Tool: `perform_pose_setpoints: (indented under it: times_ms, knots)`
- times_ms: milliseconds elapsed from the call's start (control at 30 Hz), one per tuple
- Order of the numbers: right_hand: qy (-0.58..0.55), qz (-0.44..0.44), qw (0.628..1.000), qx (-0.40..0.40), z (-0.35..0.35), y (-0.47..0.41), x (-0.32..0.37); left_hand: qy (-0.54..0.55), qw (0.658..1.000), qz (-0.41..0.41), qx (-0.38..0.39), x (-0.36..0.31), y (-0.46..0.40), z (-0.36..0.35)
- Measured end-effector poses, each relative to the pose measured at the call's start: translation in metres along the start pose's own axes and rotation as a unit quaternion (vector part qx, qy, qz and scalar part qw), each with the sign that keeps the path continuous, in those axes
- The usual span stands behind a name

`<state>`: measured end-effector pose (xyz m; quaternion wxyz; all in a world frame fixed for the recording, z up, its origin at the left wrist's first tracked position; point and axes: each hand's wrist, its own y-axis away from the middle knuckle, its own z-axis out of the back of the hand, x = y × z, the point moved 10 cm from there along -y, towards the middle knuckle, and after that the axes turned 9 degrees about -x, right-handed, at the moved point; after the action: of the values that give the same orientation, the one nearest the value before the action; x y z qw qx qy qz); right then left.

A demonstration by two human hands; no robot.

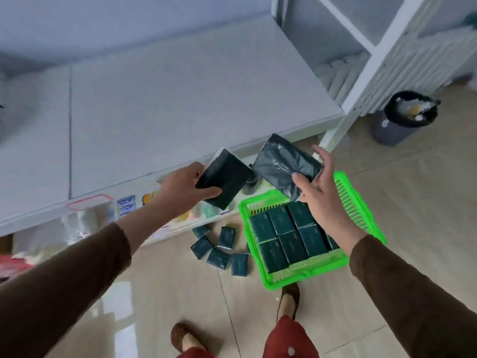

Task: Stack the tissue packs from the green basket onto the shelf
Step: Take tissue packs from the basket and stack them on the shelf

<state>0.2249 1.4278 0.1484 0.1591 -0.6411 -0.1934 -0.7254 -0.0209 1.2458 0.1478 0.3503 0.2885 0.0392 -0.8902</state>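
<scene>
At the front edge of the shelf, both hands are loaded. Left hand [184, 186]: fingers [207, 193] curled under and thumb over the near end of a dark rectangular plastic-wrapped tissue pack [224, 178], pinched firmly, pack tilted with its far end over the shelf lip. Right hand [318, 187]: fingers [321, 156] spread along the far side and thumb [300, 180] on the near side of a second dark, crinkled-wrap tissue pack [285, 165], a loose clamp, pack held above the basket. The two packs nearly meet at their inner corners.

Below the right hand sits the bright green slotted plastic basket [353, 202] on the tiled floor [413, 202], several dark packs lying flat inside it. A handful of smaller dark packs [219, 248] lie scattered on the floor beside it. The white flat shelf top [180, 99] looks bare, so stacking appears barely started.

Judgement on technique: set the left pack flat first, long edge square to the shelf front, release only once it rests fully. Then lay the right pack directly on top, edges aligned; the slippery wrap could let a skewed pack slide off.
</scene>
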Motion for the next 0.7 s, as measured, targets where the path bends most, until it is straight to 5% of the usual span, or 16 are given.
perform_pose_setpoints:
  times_ms: [333, 700]
  knots:
    - [0.025, 0.011, 0.998, 0.063, -0.285, 0.037, 0.1, -0.027, 0.991, 0.035, -0.126, 0.188, 0.047, 0.262]
    - [0.007, 0.002, 0.999, 0.048, -0.453, -0.061, 0.117, -0.158, 0.971, -0.016, -0.178, 0.289, -0.077, 0.379]
